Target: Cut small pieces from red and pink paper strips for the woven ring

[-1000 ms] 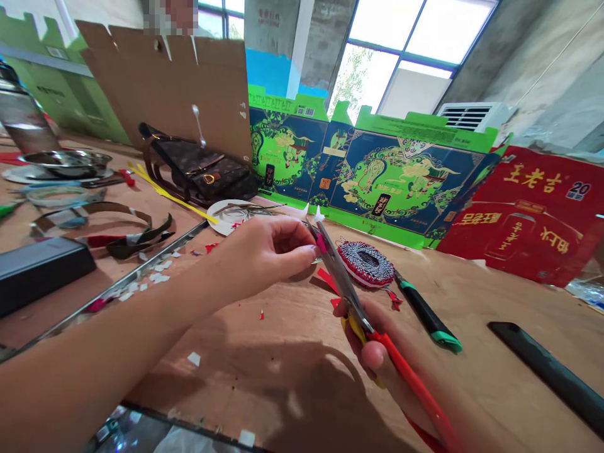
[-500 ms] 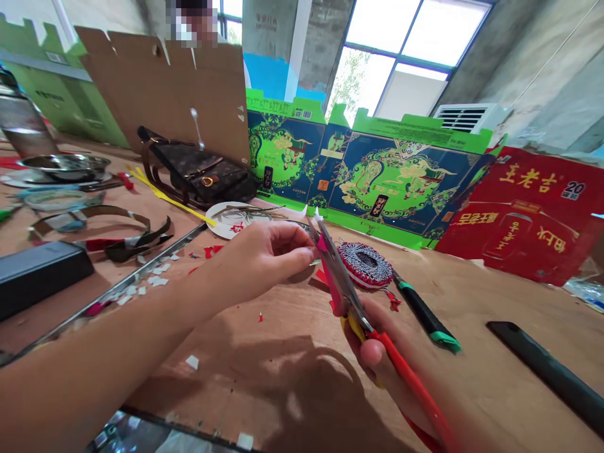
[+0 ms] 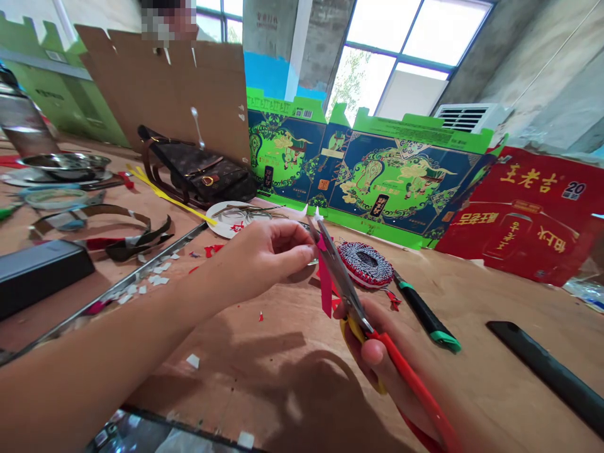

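Note:
My right hand [image 3: 365,346] grips scissors [image 3: 346,283] with red and yellow handles, their blades pointing up and away from me. A bright pink strip [image 3: 326,289] lies at the blades and hangs down beside them. My left hand [image 3: 264,258] is closed in a pinch close to the blade tips, at the strip's upper end. The pinched part is mostly hidden by the fingers. Just behind the scissors lies a round coil of red, white and dark cord [image 3: 365,264]. A white plate [image 3: 221,220] with thin strands on it sits beyond my left hand.
A black-and-green-handled tool [image 3: 427,314] and a long black object [image 3: 542,365] lie at right. Left are a brown bag [image 3: 198,170], a steel bowl [image 3: 66,165], a black box [image 3: 42,277] and paper scraps [image 3: 158,280]. Opened cartons [image 3: 401,176] stand behind; a person is beyond.
The pink strip now hangs straighter, away from my right hand, and more of it shows. My hands and the scissors stay nearly in place. The person in the background has shifted left.

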The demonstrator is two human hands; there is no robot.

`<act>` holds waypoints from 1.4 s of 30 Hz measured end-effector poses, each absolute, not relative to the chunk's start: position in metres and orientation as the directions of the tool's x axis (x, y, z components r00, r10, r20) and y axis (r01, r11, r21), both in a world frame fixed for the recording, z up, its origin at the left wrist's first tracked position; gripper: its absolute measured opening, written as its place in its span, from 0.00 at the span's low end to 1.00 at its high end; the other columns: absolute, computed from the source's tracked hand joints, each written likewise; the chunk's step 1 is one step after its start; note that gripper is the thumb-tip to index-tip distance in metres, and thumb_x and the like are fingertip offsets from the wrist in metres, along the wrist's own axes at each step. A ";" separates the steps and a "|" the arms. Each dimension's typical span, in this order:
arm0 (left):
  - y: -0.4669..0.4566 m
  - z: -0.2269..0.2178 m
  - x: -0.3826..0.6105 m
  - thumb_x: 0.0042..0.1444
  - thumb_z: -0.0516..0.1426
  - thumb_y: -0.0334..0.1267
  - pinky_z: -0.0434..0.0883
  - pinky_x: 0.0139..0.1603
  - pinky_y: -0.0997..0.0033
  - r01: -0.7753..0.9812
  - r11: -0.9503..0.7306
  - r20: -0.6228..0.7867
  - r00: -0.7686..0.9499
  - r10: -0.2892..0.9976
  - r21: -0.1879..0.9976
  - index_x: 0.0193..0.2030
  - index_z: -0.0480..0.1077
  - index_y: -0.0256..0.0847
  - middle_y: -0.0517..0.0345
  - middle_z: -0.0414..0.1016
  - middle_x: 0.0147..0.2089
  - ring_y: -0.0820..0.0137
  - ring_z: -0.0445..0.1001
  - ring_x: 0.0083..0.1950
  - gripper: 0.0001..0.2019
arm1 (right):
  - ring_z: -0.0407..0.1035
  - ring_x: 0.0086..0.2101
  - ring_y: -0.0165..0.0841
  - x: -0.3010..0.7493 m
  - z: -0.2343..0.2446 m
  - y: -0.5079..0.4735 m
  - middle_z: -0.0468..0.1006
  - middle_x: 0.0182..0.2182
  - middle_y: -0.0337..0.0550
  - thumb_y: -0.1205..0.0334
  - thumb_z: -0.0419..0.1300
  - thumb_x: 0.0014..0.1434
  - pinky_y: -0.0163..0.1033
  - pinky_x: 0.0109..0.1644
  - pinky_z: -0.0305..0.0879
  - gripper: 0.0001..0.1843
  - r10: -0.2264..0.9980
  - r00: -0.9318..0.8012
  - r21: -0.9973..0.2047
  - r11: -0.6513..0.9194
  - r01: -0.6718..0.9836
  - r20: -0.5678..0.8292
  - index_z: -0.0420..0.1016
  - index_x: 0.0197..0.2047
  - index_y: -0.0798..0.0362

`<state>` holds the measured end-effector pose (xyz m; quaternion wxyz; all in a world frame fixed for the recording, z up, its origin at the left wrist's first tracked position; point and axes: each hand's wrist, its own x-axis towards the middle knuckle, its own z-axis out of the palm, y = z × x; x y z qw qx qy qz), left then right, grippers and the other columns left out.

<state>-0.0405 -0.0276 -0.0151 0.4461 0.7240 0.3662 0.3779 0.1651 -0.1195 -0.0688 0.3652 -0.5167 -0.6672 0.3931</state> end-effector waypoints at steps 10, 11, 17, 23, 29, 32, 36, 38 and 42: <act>-0.029 -0.016 -0.039 0.55 0.58 0.39 0.59 0.23 0.79 0.188 -0.327 0.214 0.453 0.866 0.926 0.31 0.72 0.39 0.64 0.69 0.24 0.76 0.65 0.25 0.06 | 0.50 0.20 0.28 0.162 -0.070 -0.120 0.60 0.22 0.34 0.22 0.49 0.55 0.37 0.22 0.42 0.37 0.976 -0.199 -0.909 0.164 0.383 0.092 0.68 0.43 0.49; -0.029 -0.016 -0.039 0.55 0.58 0.39 0.59 0.22 0.79 0.190 -0.323 0.210 0.451 0.867 0.927 0.31 0.72 0.39 0.64 0.68 0.23 0.76 0.64 0.24 0.06 | 0.50 0.20 0.28 0.163 -0.071 -0.119 0.60 0.22 0.34 0.22 0.49 0.55 0.37 0.22 0.43 0.37 0.974 -0.204 -0.906 0.171 0.387 0.097 0.68 0.43 0.49; -0.028 -0.017 -0.038 0.55 0.59 0.40 0.60 0.22 0.78 0.204 -0.324 0.208 0.445 0.871 0.924 0.31 0.73 0.40 0.64 0.70 0.23 0.75 0.66 0.23 0.06 | 0.51 0.18 0.27 0.166 -0.074 -0.117 0.60 0.20 0.34 0.22 0.49 0.55 0.36 0.20 0.42 0.36 0.968 -0.238 -0.909 0.169 0.381 0.080 0.68 0.43 0.48; -0.022 -0.022 -0.042 0.56 0.60 0.42 0.70 0.30 0.74 0.184 -0.332 0.210 0.482 0.851 0.925 0.33 0.73 0.40 0.61 0.77 0.31 0.71 0.76 0.32 0.07 | 0.51 0.17 0.27 0.170 -0.092 -0.106 0.59 0.19 0.33 0.20 0.52 0.50 0.36 0.20 0.43 0.38 0.972 -0.228 -0.932 0.125 0.340 0.047 0.69 0.41 0.47; -0.015 -0.028 -0.040 0.57 0.59 0.43 0.68 0.30 0.74 0.298 -0.413 0.223 0.508 0.832 0.860 0.34 0.73 0.39 0.62 0.76 0.29 0.72 0.73 0.30 0.08 | 0.58 0.22 0.31 0.174 -0.097 -0.097 0.63 0.26 0.36 0.24 0.53 0.55 0.39 0.25 0.55 0.34 0.982 -0.152 -0.955 0.150 0.257 0.113 0.69 0.47 0.46; -0.019 -0.036 -0.034 0.59 0.59 0.43 0.67 0.31 0.74 0.309 -0.443 0.210 0.569 0.795 0.842 0.35 0.74 0.39 0.60 0.76 0.31 0.72 0.72 0.32 0.10 | 0.65 0.27 0.33 0.176 -0.090 -0.096 0.67 0.30 0.38 0.36 0.59 0.60 0.39 0.29 0.62 0.26 0.994 -0.082 -0.974 0.093 0.206 0.077 0.66 0.52 0.45; -0.032 -0.044 -0.021 0.60 0.57 0.42 0.67 0.31 0.74 0.342 -0.432 0.138 0.629 0.765 0.835 0.37 0.76 0.39 0.60 0.77 0.31 0.72 0.71 0.32 0.09 | 0.71 0.33 0.31 0.175 -0.087 -0.095 0.73 0.36 0.38 0.50 0.65 0.61 0.37 0.37 0.70 0.22 0.983 0.004 -0.978 0.183 0.103 0.185 0.64 0.55 0.46; -0.039 -0.048 -0.015 0.61 0.56 0.40 0.67 0.32 0.74 0.343 -0.416 0.124 0.628 0.768 0.842 0.37 0.76 0.39 0.60 0.78 0.33 0.72 0.72 0.33 0.09 | 0.72 0.35 0.30 0.174 -0.088 -0.095 0.74 0.39 0.38 0.54 0.66 0.61 0.36 0.38 0.72 0.21 0.971 0.000 -0.970 0.238 0.057 0.238 0.65 0.54 0.45; -0.046 -0.055 -0.007 0.61 0.56 0.39 0.69 0.35 0.74 0.343 -0.374 0.100 0.607 0.788 0.862 0.37 0.76 0.39 0.61 0.79 0.34 0.71 0.73 0.36 0.09 | 0.72 0.34 0.26 0.173 -0.087 -0.096 0.75 0.38 0.36 0.59 0.64 0.63 0.32 0.38 0.72 0.15 0.965 -0.023 -0.965 0.263 0.003 0.262 0.68 0.52 0.45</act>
